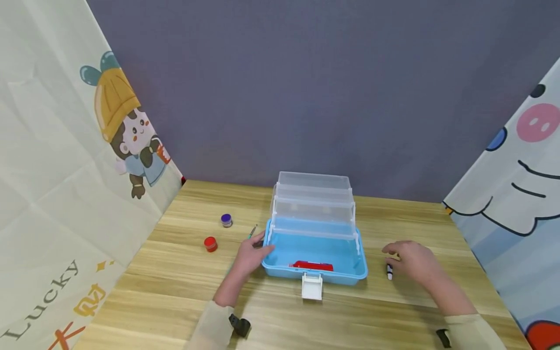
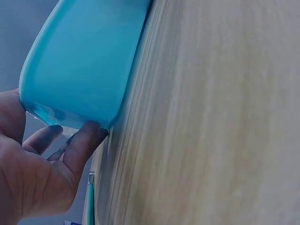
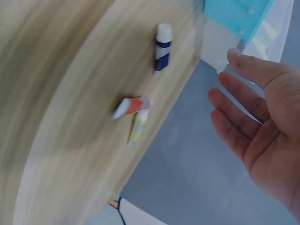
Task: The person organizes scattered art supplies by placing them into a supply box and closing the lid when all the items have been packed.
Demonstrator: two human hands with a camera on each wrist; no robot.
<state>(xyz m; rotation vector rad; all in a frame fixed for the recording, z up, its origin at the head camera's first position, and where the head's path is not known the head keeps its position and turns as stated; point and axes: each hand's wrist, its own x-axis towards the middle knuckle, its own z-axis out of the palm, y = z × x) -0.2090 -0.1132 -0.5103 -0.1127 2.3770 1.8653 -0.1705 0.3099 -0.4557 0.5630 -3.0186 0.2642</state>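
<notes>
Box point(image 1: 312, 248), blue, red tube point(image 1: 312, 266) inside, left side pinched by the left hand point(image 1: 250, 257); right hand point(image 1: 413, 260), fingers loosely spread, near a white-capped dark tube point(image 3: 162, 50)

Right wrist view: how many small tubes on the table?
3: navy tube, nearest the blue box; red tube, lower in the picture; yellow tube, close beside the red one. None looks hidden.
</notes>
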